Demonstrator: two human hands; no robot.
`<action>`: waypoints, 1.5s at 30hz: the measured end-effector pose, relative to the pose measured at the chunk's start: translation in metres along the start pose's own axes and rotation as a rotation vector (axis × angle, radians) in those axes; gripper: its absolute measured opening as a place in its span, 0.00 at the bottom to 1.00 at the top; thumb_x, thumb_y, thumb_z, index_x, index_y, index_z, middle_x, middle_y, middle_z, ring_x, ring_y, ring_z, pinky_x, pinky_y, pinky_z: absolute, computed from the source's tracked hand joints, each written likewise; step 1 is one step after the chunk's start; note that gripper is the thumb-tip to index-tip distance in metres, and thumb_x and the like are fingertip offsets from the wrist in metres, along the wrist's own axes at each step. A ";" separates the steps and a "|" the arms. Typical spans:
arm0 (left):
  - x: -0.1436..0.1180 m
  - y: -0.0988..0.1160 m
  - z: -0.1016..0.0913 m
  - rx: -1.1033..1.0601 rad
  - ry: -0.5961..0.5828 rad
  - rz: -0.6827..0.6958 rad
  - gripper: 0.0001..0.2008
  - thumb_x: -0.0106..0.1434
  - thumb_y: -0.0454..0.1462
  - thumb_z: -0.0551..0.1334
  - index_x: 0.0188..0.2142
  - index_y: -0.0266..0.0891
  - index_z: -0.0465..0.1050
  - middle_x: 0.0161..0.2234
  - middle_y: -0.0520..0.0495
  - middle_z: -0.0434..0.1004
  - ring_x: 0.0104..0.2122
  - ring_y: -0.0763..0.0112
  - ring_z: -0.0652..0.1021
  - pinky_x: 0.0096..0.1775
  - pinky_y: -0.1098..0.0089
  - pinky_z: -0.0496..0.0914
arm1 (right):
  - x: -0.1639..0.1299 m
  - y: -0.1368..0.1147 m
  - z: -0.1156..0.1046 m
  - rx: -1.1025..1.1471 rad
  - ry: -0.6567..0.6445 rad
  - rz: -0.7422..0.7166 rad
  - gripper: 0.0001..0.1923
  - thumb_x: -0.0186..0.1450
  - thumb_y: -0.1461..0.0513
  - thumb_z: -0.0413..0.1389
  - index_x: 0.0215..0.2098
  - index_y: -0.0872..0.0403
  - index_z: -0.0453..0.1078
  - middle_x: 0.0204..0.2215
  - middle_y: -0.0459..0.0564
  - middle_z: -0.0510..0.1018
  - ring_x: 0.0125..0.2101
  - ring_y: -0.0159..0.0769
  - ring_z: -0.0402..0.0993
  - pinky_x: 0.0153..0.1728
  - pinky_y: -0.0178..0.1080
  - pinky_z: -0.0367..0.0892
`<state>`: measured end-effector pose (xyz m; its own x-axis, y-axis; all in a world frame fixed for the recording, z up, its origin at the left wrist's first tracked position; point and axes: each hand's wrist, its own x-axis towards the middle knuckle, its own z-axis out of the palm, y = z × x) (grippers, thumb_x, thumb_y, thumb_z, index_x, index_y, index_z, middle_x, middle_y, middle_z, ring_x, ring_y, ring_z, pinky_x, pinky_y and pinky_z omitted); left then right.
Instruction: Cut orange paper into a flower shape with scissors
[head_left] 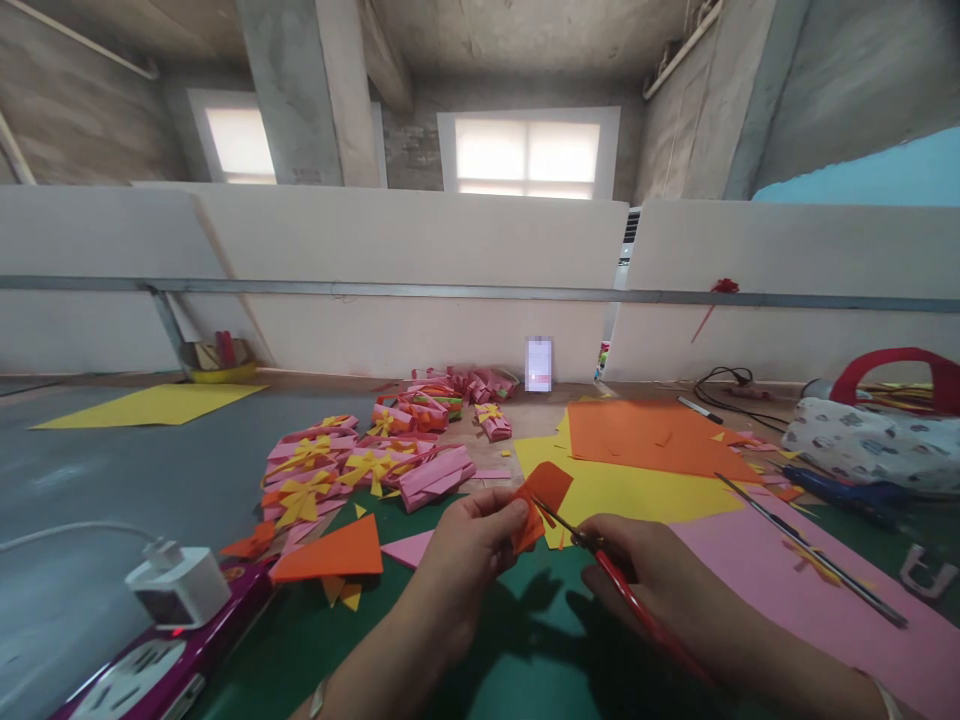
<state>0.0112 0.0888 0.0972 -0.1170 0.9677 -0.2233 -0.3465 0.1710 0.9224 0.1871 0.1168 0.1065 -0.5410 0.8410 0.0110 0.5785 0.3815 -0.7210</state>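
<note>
My left hand (466,545) pinches a small folded piece of orange paper (541,497) just above the green cutting mat (480,650). In my right hand (641,570) I grip red-handled scissors (600,560). Their blades point up and left and touch the lower edge of the orange piece. Both hands are close together at the centre near edge of the table.
A heap of pink paper pieces with yellow bows (360,465) lies left of centre. Orange (645,435), yellow (622,490) and pink sheets (810,600) lie to the right, with a long metal ruler (810,550). A purple power strip with a white charger (176,590) sits at lower left. A patterned bag (877,440) stands at right.
</note>
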 end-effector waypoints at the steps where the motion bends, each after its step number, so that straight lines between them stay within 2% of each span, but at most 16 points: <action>1: 0.000 0.000 0.000 0.032 -0.010 0.014 0.11 0.53 0.37 0.66 0.36 0.35 0.73 0.30 0.47 0.76 0.28 0.73 0.74 0.32 0.74 0.65 | 0.000 0.001 0.001 -0.009 0.006 -0.003 0.05 0.58 0.61 0.54 0.32 0.54 0.70 0.27 0.45 0.77 0.27 0.33 0.69 0.26 0.31 0.59; 8: -0.003 0.001 0.002 0.075 0.004 0.012 0.07 0.51 0.36 0.67 0.29 0.35 0.74 0.25 0.51 0.73 0.23 0.80 0.69 0.27 0.77 0.60 | 0.001 0.004 0.006 0.010 0.021 -0.042 0.06 0.57 0.64 0.53 0.34 0.54 0.69 0.30 0.46 0.77 0.29 0.33 0.70 0.29 0.32 0.61; 13: -0.002 0.001 0.001 0.048 -0.034 0.018 0.11 0.48 0.39 0.69 0.30 0.35 0.75 0.23 0.51 0.72 0.22 0.80 0.68 0.26 0.78 0.60 | 0.004 0.003 0.010 0.025 -0.003 0.000 0.05 0.56 0.68 0.51 0.30 0.55 0.66 0.22 0.42 0.69 0.23 0.28 0.60 0.23 0.30 0.55; 18: 0.001 -0.001 -0.001 0.094 0.025 0.039 0.14 0.45 0.44 0.70 0.25 0.36 0.74 0.21 0.52 0.71 0.20 0.79 0.67 0.26 0.75 0.62 | 0.004 0.000 0.010 0.062 -0.039 0.019 0.04 0.55 0.69 0.51 0.27 0.55 0.63 0.21 0.40 0.66 0.22 0.27 0.60 0.22 0.29 0.55; 21: 0.002 -0.001 0.000 0.136 0.020 0.062 0.12 0.47 0.43 0.69 0.23 0.37 0.72 0.19 0.53 0.70 0.19 0.79 0.66 0.25 0.75 0.61 | 0.003 0.004 0.012 0.092 -0.031 0.015 0.04 0.55 0.69 0.51 0.28 0.55 0.63 0.22 0.41 0.66 0.22 0.27 0.60 0.22 0.29 0.55; 26: -0.001 0.001 0.002 0.210 -0.003 0.108 0.09 0.49 0.40 0.66 0.19 0.37 0.71 0.16 0.54 0.67 0.17 0.78 0.64 0.23 0.75 0.58 | 0.004 0.017 0.021 0.166 -0.022 0.027 0.05 0.57 0.69 0.48 0.28 0.54 0.63 0.18 0.38 0.60 0.18 0.25 0.55 0.18 0.28 0.51; 31: -0.003 0.003 0.004 0.260 -0.018 0.167 0.09 0.50 0.38 0.64 0.18 0.37 0.69 0.14 0.55 0.65 0.16 0.80 0.61 0.21 0.75 0.53 | 0.002 0.015 0.023 0.200 -0.032 -0.022 0.07 0.57 0.70 0.47 0.28 0.54 0.63 0.19 0.39 0.60 0.18 0.24 0.54 0.18 0.28 0.51; 36: -0.005 0.002 0.005 0.241 -0.006 0.151 0.08 0.50 0.39 0.65 0.20 0.37 0.72 0.17 0.54 0.67 0.17 0.80 0.60 0.21 0.75 0.52 | 0.002 0.011 0.021 0.184 -0.034 -0.036 0.05 0.59 0.68 0.47 0.28 0.55 0.63 0.21 0.40 0.62 0.21 0.25 0.57 0.19 0.28 0.52; 40: -0.004 0.002 0.006 0.230 -0.033 0.123 0.08 0.48 0.39 0.65 0.18 0.37 0.71 0.16 0.53 0.68 0.18 0.78 0.63 0.22 0.75 0.53 | 0.001 0.011 0.021 0.200 -0.033 -0.029 0.05 0.59 0.67 0.48 0.25 0.54 0.59 0.19 0.39 0.59 0.19 0.24 0.53 0.18 0.27 0.50; 45: -0.003 0.001 0.005 0.213 -0.038 0.094 0.09 0.48 0.39 0.65 0.19 0.37 0.70 0.16 0.54 0.67 0.18 0.79 0.63 0.21 0.75 0.50 | 0.000 0.008 0.022 0.229 -0.046 -0.035 0.05 0.59 0.68 0.47 0.26 0.54 0.60 0.19 0.39 0.58 0.19 0.25 0.53 0.19 0.28 0.50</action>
<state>0.0159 0.0872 0.1001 -0.1026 0.9869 -0.1249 -0.1309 0.1110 0.9852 0.1787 0.1115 0.0858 -0.5883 0.8086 0.0108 0.4085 0.3087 -0.8590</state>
